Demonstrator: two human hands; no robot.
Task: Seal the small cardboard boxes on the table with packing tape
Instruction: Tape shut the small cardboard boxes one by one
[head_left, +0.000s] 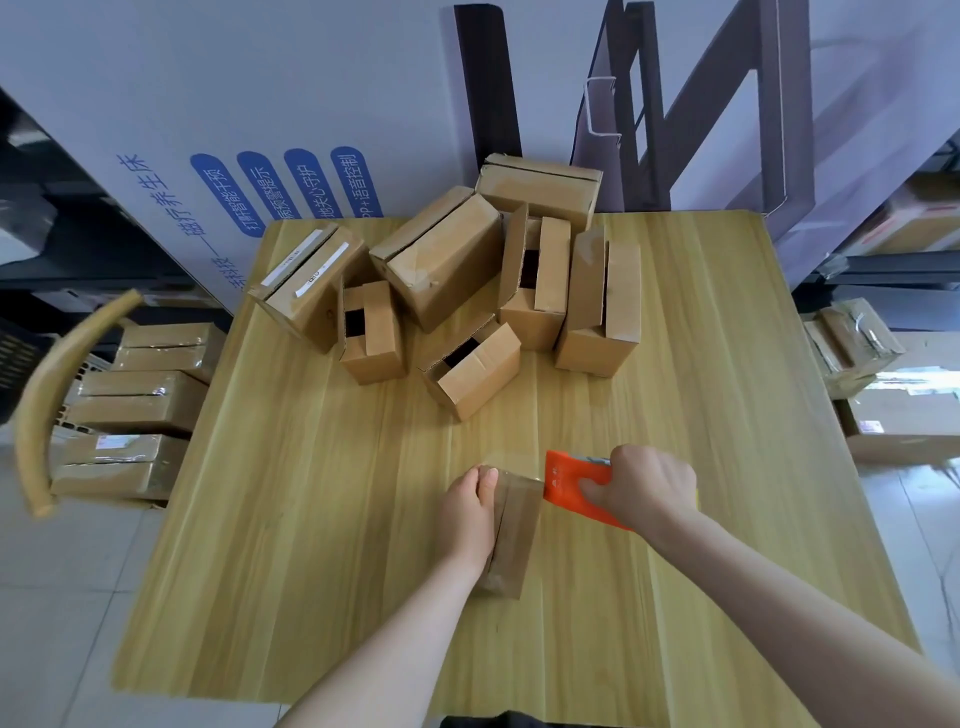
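At lower centre of the frame, a small brown cardboard box (511, 530) sits on the light wooden desk (311, 519). The left hand (467, 514) presses flat against its left side, fingers straight. The right hand (647, 486) is curled around an orange plastic tape dispenser (569, 480) at the box's upper right corner. Clear tape seems to cover the box's top. A heap of open cardboard boxes (447, 265) lies at upper centre.

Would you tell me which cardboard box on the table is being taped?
The small box nearest the person, apart from the far pile: the left hand steadies it while the right hand holds the orange tape dispenser against it.
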